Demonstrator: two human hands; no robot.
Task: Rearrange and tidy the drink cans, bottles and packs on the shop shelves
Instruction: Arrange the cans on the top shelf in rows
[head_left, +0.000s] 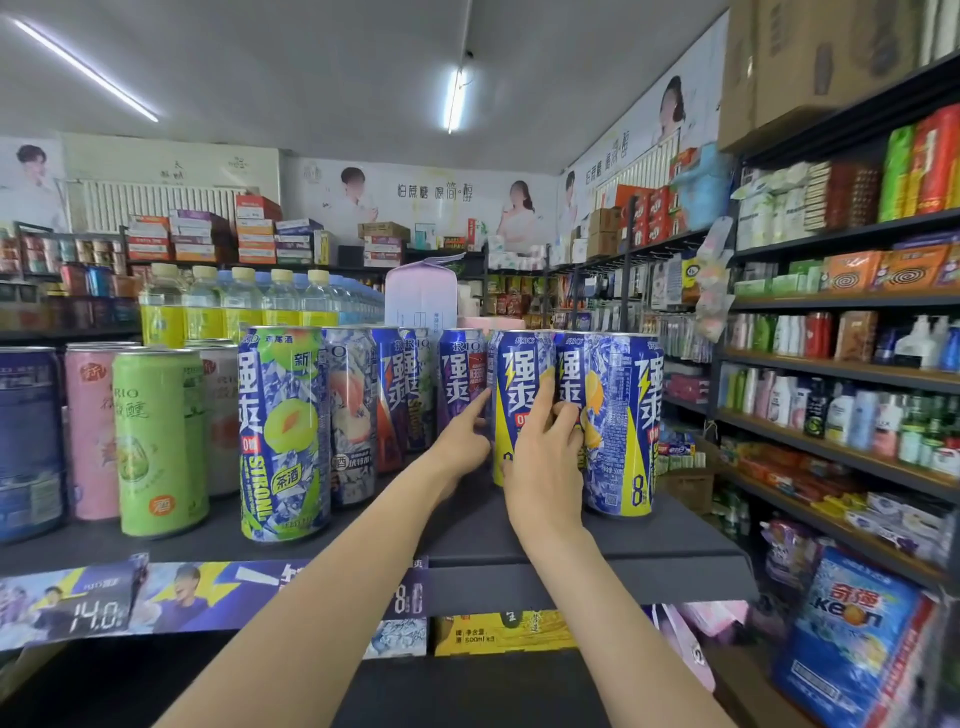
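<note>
Tall drink cans stand in rows on the dark top shelf (467, 540). A blue-and-yellow lemon can (514, 384) stands between my two hands. My left hand (462, 436) touches its left side, with the index finger stretched out between it and a purple can (460, 379). My right hand (545, 457) is curled round the lemon can's right side, fingers reaching between it and a second lemon can (571, 374). A third lemon can (623, 426) stands at the shelf's right end. A blue-and-green can (283, 431) stands at the front left.
A light green can (156, 441), a pink can (91, 431) and a dark blue can (28, 441) stand at the left. Water bottles (244, 301) and a pale carton (421, 293) stand behind. Packs lie below the shelf. Stocked shelves (841, 364) line the right side.
</note>
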